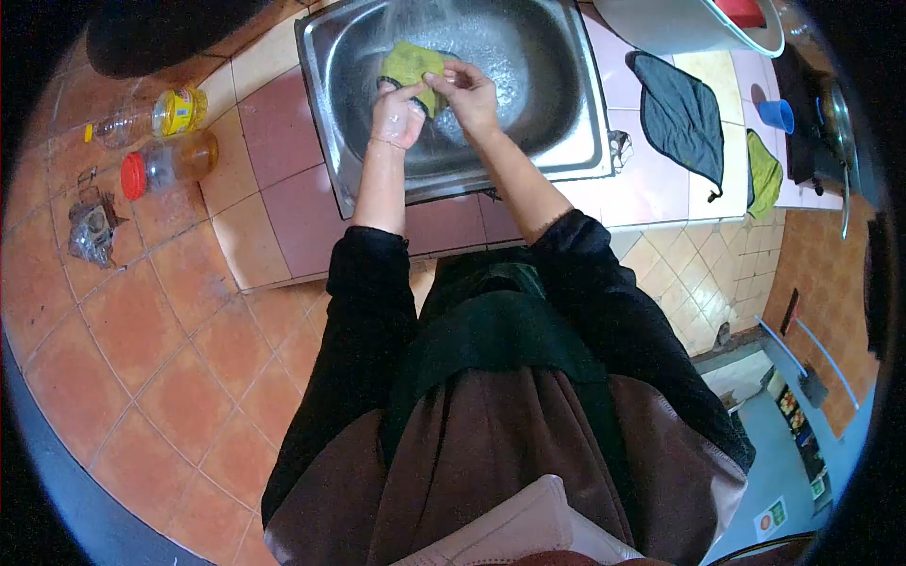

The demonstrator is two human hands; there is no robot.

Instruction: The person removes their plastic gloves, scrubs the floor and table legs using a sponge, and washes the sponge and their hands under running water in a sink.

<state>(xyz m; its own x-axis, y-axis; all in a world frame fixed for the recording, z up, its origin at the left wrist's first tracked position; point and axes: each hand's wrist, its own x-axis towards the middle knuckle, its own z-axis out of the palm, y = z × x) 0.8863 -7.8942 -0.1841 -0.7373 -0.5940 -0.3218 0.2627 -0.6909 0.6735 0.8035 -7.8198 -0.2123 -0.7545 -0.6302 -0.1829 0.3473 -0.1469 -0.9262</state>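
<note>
Over the metal sink (pixel 574 113) I hold a yellow-green cloth (pixel 408 62) with a dark edge. My left hand (pixel 396 118) is wet and closed on the cloth's lower left part. The fingers of my right hand (pixel 467 94) pinch its right side, thumb against the fabric. Water (pixel 415 14) falls from the top of the view just behind the cloth, and the basin below is wet and splashed. Part of the cloth is hidden by my fingers.
Right of the sink lie a dark grey cloth (pixel 681 113), a green cloth (pixel 763 174) and a blue cup (pixel 776 115). A white basin (pixel 651 24) stands at the upper right. At left are a yellow-labelled bottle (pixel 179 111) and a red-lidded jar (pixel 170 165).
</note>
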